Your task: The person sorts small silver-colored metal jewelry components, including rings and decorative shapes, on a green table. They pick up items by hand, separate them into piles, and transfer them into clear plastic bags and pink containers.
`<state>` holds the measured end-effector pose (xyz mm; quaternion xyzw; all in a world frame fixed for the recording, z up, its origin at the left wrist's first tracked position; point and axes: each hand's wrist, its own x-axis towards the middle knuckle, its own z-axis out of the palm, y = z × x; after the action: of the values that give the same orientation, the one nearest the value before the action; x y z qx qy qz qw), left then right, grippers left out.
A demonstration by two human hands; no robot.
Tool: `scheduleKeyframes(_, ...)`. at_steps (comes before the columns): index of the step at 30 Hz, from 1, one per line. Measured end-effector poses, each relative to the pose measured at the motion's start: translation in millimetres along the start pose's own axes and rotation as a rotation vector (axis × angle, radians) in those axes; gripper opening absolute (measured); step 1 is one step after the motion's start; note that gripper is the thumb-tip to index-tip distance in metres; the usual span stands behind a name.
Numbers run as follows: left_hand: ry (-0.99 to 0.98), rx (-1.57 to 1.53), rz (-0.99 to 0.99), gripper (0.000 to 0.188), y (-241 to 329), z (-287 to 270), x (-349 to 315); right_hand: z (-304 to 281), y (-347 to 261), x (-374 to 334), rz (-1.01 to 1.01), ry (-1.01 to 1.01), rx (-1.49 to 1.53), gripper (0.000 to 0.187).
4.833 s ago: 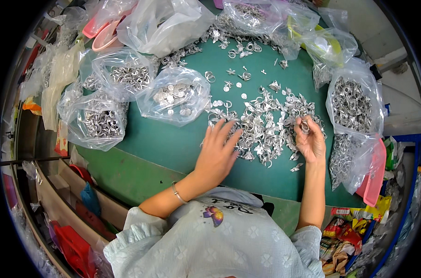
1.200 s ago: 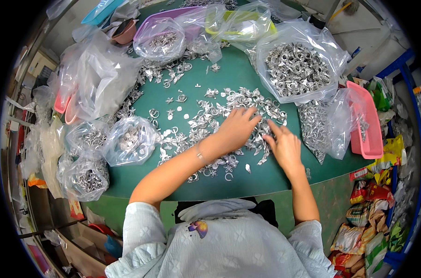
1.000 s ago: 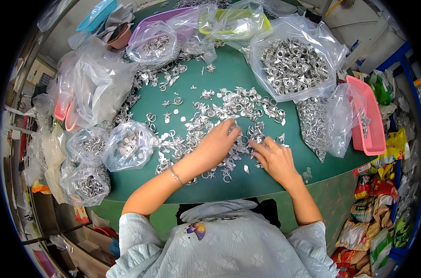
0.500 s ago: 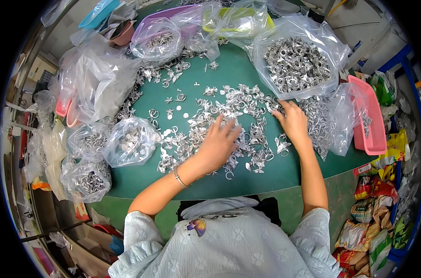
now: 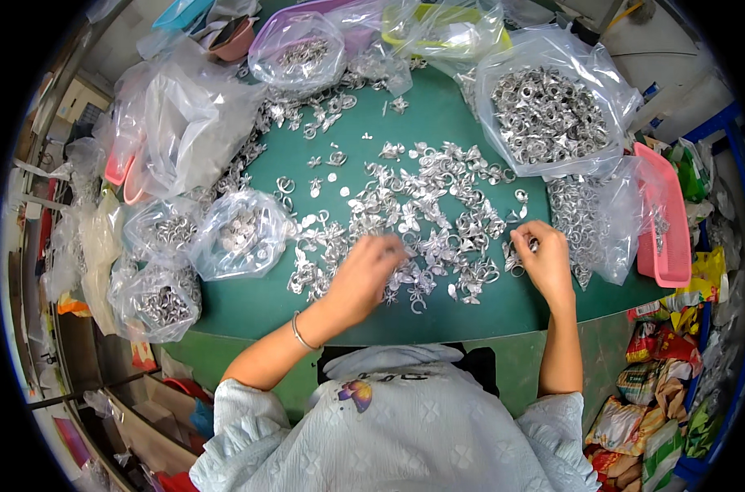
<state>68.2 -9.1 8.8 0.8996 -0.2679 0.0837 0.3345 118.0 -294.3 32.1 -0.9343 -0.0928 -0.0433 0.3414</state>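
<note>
A loose pile of silver-coloured metal rings [image 5: 421, 201], many with leaf-like or butterfly-like ornaments, spreads over the green table. At its near edge is my left hand [image 5: 366, 275], its fingers smeared by motion, so whether they hold anything is hidden. My right hand [image 5: 546, 261] is at the pile's right edge, fingers curled, with silver metal pieces [image 5: 534, 244] showing between thumb and fingers. A few rings [image 5: 513, 261] lie beside that hand. To the left of the pile stands an open clear bag [image 5: 262, 262] with flat silver discs inside.
Back right stands a large clear bag [image 5: 503, 123] of rings; beside it lies a heap of rings [image 5: 573, 221]. A pink basket [image 5: 680, 266] bounds the right. Several clear bags line the left, including a filled one [image 5: 184, 328]. Purple [image 5: 266, 33] and yellow-green trays [image 5: 393, 37] stand behind.
My right hand has drawn back toward me and curled in, with metal pieces now showing in it. My left hand has pulled back from over the pile to its near edge. The view has shifted slightly.
</note>
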Motion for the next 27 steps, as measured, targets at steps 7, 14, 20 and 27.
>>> scheduleKeyframes(7, 0.256, -0.787, -0.487, 0.023, -27.8, -20.5, 21.9, 27.5, -40.8, -25.6, -0.365, -0.235, -0.149, 0.020)
scheduleKeyframes(14, 0.326, -0.875, -0.572, 0.021, -38.4, -25.9, 30.6, 25.6, -8.4, -6.1, -0.146, 0.168, -0.346, 0.005)
scheduleKeyframes(20, 0.358, -1.115, -0.631, 0.022, -52.9, -29.3, 36.3, 19.1, -18.1, -15.6, 0.283, -0.036, 0.559, 0.010)
scheduleKeyframes(27, 0.300, -1.063, -0.610, 0.019, -45.9, -35.3, 28.6, 13.9, -17.8, -22.3, 0.256, -0.063, 0.426, 0.015)
